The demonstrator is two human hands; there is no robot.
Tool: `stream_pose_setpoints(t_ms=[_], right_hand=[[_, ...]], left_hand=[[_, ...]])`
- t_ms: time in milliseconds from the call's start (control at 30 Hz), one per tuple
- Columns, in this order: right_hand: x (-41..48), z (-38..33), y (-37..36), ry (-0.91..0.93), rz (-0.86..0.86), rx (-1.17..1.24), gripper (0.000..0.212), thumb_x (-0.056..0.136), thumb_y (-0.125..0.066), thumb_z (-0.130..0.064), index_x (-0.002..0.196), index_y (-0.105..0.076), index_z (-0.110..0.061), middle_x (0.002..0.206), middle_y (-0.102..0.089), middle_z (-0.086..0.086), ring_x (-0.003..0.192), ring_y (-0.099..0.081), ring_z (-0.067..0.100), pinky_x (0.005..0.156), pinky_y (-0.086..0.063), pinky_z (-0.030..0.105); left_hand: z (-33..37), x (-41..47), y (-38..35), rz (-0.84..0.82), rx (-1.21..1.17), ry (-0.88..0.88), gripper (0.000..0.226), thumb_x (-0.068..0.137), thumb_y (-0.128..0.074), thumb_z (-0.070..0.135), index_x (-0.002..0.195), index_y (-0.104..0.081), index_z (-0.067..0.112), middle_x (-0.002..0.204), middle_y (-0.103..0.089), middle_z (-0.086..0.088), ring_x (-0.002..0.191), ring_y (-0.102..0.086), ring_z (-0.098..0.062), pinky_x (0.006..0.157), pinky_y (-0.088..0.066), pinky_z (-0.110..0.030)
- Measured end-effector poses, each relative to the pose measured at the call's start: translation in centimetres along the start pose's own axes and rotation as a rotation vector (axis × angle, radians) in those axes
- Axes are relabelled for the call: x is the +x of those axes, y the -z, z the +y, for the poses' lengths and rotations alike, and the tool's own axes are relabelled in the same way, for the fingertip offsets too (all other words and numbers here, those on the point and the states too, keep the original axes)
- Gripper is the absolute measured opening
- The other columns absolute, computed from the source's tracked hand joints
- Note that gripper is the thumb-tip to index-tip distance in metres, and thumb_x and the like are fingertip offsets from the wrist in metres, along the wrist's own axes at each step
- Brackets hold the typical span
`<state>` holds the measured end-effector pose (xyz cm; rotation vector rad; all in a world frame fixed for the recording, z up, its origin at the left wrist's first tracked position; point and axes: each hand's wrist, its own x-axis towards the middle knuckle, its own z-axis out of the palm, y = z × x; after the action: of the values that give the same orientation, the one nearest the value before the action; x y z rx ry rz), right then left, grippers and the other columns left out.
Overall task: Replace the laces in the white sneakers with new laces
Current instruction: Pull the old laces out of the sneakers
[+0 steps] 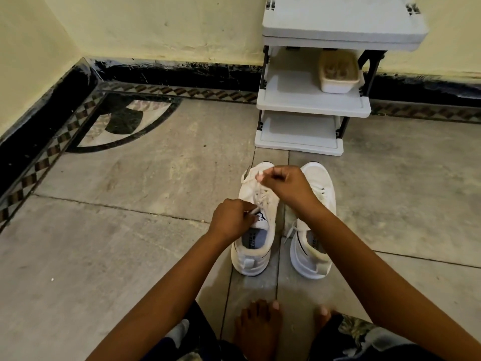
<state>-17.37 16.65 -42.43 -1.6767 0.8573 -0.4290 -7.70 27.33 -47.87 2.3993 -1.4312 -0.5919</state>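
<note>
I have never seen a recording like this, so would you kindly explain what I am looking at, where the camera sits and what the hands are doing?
There is no machine here: a person works with two bare hands. The one picture comes from a wide-angle camera worn on the head, looking forward and down, so the arms reach in from below. On the stone floor stand two white sneakers, heels toward the person. The left hand pinches the lace of the left sneaker near its tongue; the right hand pinches that lace further up, over the toe. The right sneaker is untouched. Behind stands a white shelf rack with a small tub on its middle shelf. Bare feet show at the bottom edge.
</note>
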Motion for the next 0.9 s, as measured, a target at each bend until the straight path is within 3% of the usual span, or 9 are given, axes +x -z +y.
stream_pose_setpoints(t_ms=[167, 267, 333, 400, 467, 533, 667, 800, 900], right_hand=[[-1.0, 3.4, -0.2, 0.07, -0.22, -0.691, 0.034, 0.082, -0.068, -0.03, 0.112, -0.065, -0.015, 0.113, -0.058, 0.006, 0.103, -0.057, 0.023, 0.083, -0.045, 0.031], [-1.6, 4.1, -1.2, 0.189, -0.182, -1.053, 0.03, 0.088, -0.055, -0.029, 0.114, -0.061, -0.015, 0.116, -0.051, 0.009, 0.104, -0.054, 0.027, 0.077, -0.044, 0.033], [-1.4, 3.4, -1.4, 0.179, -0.106, -1.022, 0.021, 0.089, -0.055, -0.025, 0.103, -0.065, -0.013, 0.111, -0.054, 0.006, 0.101, -0.055, 0.025, 0.076, -0.045, 0.033], [-0.8, 1.6, -1.3, 0.1, -0.136, -0.632, 0.011, 0.087, -0.063, -0.021, 0.089, -0.068, -0.011, 0.097, -0.059, 0.002, 0.091, -0.058, 0.018, 0.078, -0.047, 0.033], [-0.2, -1.4, -1.0, 0.072, -0.245, -0.192, 0.01, 0.084, -0.068, -0.013, 0.075, -0.064, -0.015, 0.079, -0.059, -0.005, 0.073, -0.057, 0.002, 0.071, -0.047, 0.023], [0.4, -3.6, -0.3, 0.141, -0.193, -0.028, 0.016, 0.083, -0.068, -0.01, 0.071, -0.063, -0.019, 0.069, -0.058, -0.01, 0.062, -0.054, -0.003, 0.062, -0.043, 0.01], [1.2, -2.8, 1.0, 0.099, 0.061, -0.137, 0.01, 0.084, -0.068, -0.015, 0.09, -0.069, -0.006, 0.077, -0.06, -0.008, 0.075, -0.056, 0.011, 0.074, -0.045, 0.023], [0.3, 1.5, 0.2, -0.002, -0.117, -0.555, 0.032, 0.08, -0.071, -0.028, 0.109, -0.067, -0.013, 0.112, -0.064, 0.004, 0.098, -0.06, 0.022, 0.084, -0.047, 0.031], [-0.6, 3.4, -0.6, 0.048, -0.194, -0.825, 0.04, 0.081, -0.067, -0.034, 0.118, -0.063, -0.017, 0.117, -0.058, 0.008, 0.105, -0.057, 0.026, 0.081, -0.043, 0.03]], left_hand=[[-0.2, 0.0, -0.1, 0.009, -0.016, -0.027, 0.019, 0.089, -0.058, 0.03, 0.097, -0.071, 0.019, 0.088, -0.07, -0.012, 0.084, -0.062, -0.029, 0.063, -0.036, -0.027], [-0.1, 0.0, -0.1, 0.016, -0.03, -0.028, 0.019, 0.089, -0.059, 0.031, 0.098, -0.072, 0.021, 0.09, -0.071, -0.011, 0.085, -0.063, -0.028, 0.063, -0.036, -0.027], [0.0, 0.0, -0.2, 0.015, -0.018, -0.015, 0.02, 0.089, -0.059, 0.033, 0.099, -0.072, 0.021, 0.09, -0.071, -0.011, 0.084, -0.062, -0.028, 0.063, -0.036, -0.027], [0.0, 0.0, -0.3, 0.011, 0.007, -0.001, 0.022, 0.09, -0.057, 0.032, 0.103, -0.07, 0.02, 0.093, -0.07, -0.013, 0.086, -0.062, -0.03, 0.065, -0.038, -0.028], [0.1, 0.1, -0.6, -0.005, 0.06, -0.015, 0.023, 0.091, -0.054, 0.032, 0.104, -0.069, 0.021, 0.096, -0.07, -0.011, 0.09, -0.061, -0.029, 0.065, -0.038, -0.028], [0.3, 0.2, -0.7, -0.011, 0.092, -0.034, 0.025, 0.091, -0.053, 0.033, 0.105, -0.069, 0.021, 0.099, -0.069, -0.01, 0.093, -0.061, -0.028, 0.065, -0.036, -0.027], [0.0, 0.1, -0.4, -0.007, 0.065, -0.031, 0.027, 0.091, -0.055, 0.036, 0.111, -0.069, 0.024, 0.101, -0.07, -0.009, 0.093, -0.061, -0.027, 0.071, -0.043, -0.03], [0.0, 0.0, -0.4, 0.006, 0.043, -0.035, 0.025, 0.091, -0.056, 0.035, 0.105, -0.07, 0.021, 0.091, -0.07, -0.012, 0.085, -0.062, -0.029, 0.064, -0.037, -0.027], [0.0, 0.0, -0.4, 0.004, 0.032, -0.032, 0.025, 0.092, -0.054, 0.034, 0.103, -0.071, 0.019, 0.092, -0.07, -0.012, 0.085, -0.062, -0.03, 0.064, -0.037, -0.027]])
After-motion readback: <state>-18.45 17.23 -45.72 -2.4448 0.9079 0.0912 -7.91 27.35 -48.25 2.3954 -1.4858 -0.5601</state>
